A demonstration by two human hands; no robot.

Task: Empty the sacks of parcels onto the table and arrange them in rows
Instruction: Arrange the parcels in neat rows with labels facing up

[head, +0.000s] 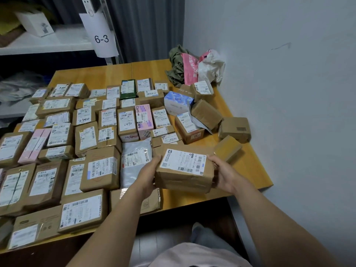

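Note:
A brown cardboard parcel point(183, 178) with a white shipping label on top is held between both hands just above the wooden table point(250, 170), near its front right part. My left hand point(149, 176) grips its left end and my right hand point(224, 173) grips its right end. Left of it, several taped brown parcels lie label-up in rows point(82, 135), with a grey poly bag point(134, 160) among them. A loose cluster of unaligned parcels point(207, 112) sits at the right, some with their plain sides up.
Crumpled sacks and bags, olive, pink and white point(194, 68), lie at the table's far right corner by the wall. A shelf unit with a "6-3" tag point(101, 38) stands behind the table. The table's front edge is just below my hands.

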